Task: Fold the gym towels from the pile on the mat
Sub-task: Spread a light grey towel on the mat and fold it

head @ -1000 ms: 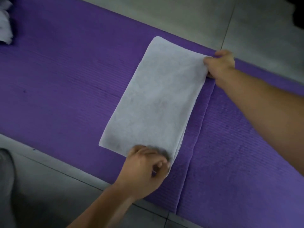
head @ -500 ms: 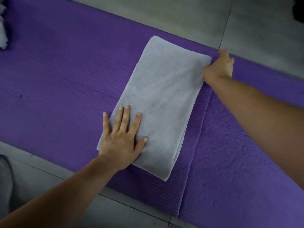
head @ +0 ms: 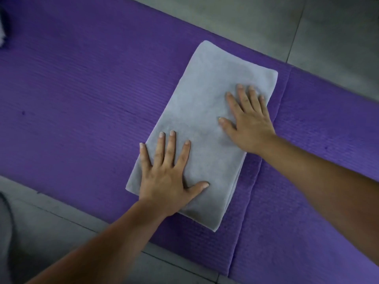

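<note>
Purple ribbed foam fills most of the frame: the mat [head: 82,89] runs as a broad band from the upper left to the lower right, its surface lined with fine parallel ridges. A seam [head: 254,181] crosses it right of centre, dropping from the upper right toward the bottom edge. Grey tiled floor [head: 338,27] with dark grout lines shows beyond the mat at the top right and again along the lower left. The light is dim.

The towel [head: 205,95], pale grey, lies flat on the mat at the centre of the frame. It is folded into a long rectangle whose length runs from bottom centre up toward the top. Its stacked layers show along the right edge, just beside the seam.

The left hand [head: 166,179] lies palm down on the lower left part of the towel, fingers straight and spread, the little finger at the towel's left edge. The right hand [head: 249,124] lies palm down on the upper right part, fingers also spread. The hands are apart and neither grips anything.

At the upper left edge a sliver of white cloth [head: 1,35] sits on the mat, mostly cut off. A grey shape [head: 5,232] at the lower left edge is too cropped to identify.
</note>
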Tool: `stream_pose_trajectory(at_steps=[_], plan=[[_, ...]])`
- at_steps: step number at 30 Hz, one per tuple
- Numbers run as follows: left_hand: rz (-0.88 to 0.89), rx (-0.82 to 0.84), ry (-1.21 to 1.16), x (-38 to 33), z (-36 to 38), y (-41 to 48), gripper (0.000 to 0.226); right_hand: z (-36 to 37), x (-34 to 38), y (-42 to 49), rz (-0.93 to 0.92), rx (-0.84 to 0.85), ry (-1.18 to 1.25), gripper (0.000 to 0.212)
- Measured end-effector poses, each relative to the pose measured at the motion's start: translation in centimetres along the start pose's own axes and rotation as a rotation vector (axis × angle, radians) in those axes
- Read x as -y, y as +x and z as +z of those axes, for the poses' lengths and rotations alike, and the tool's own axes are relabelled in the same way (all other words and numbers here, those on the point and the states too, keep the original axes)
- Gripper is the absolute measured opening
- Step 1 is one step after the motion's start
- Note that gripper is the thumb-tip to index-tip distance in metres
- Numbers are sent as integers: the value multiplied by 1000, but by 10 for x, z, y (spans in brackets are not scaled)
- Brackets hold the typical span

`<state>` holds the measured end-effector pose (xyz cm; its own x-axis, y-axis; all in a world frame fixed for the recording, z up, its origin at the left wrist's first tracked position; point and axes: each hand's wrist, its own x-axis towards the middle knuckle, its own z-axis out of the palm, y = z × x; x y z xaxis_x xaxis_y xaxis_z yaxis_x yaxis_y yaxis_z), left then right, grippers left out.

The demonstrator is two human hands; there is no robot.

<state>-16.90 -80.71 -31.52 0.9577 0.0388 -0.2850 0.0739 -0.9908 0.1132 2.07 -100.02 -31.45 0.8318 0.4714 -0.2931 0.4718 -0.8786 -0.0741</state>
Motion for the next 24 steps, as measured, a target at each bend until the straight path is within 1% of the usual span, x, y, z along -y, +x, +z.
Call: stream_pose_trajectory(at_steps=[2,4,5,7,8,9,10,11,12,13,15,17,20,24], plan=[[-3,13,-13,-1,-1,0,116,4,11,-7,-61,-3,-2,77],[-3,25,-36,-1,-2,1,120,7,14,-13,-150,17,-77,77],[-4,36,-52,-1,-3,1,121,7,13,-14,-158,30,-89,77],[-13,74,-81,-1,-7,2,123,4,12,-11,-119,48,-68,74],[-14,87,-99,0,-9,1,122,-1,13,-9,-69,39,-47,70],[-10,91,-121,1,-11,1,120,-8,16,-5,-7,-8,-15,64],[-9,84,-149,3,-14,0,115,-15,20,1,43,-85,14,56],[-19,67,-192,6,-17,-1,107,-23,25,10,55,-158,34,47],[-47,36,-258,11,-21,-3,95,-32,31,23,24,-193,64,41],[-95,-12,-339,16,-25,-6,80,-41,39,39,-41,-194,119,38],[-243,-131,-476,31,-33,-12,52,-56,54,76,-165,-130,223,38],[-401,-169,-586,47,-37,-18,36,-71,64,112,-222,-63,219,41],[-545,-128,-693,66,-40,-25,28,-84,67,151,-237,27,128,37],[-621,-6,-767,80,-44,-26,21,-101,65,165,-226,140,-13,38]])
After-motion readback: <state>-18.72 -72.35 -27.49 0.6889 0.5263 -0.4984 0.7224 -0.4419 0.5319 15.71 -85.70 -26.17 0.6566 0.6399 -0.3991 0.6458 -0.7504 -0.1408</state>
